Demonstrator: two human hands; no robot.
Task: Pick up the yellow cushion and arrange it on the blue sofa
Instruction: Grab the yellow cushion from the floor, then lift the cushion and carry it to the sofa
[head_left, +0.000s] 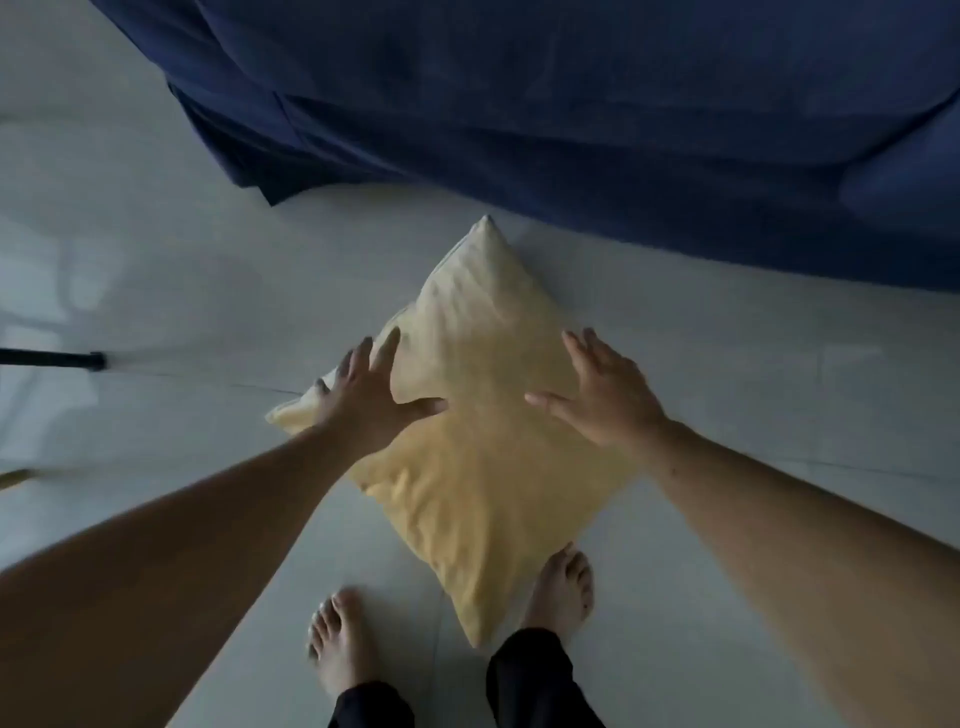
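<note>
A yellow cushion (467, 431) lies flat on the pale tiled floor, turned like a diamond with one corner pointing at the blue sofa (571, 104) that fills the top of the view. My left hand (369, 400) is over the cushion's left side, fingers spread, thumb across the fabric. My right hand (602, 395) hovers over its right side, fingers apart too. Neither hand has closed on the cushion. Whether the palms touch it I cannot tell.
My two bare feet (343, 644) stand just behind the cushion's near corner, the right foot (561, 587) against its edge. A thin black rod (52, 358) lies on the floor at the left. The tiled floor (779, 389) spreads to both sides.
</note>
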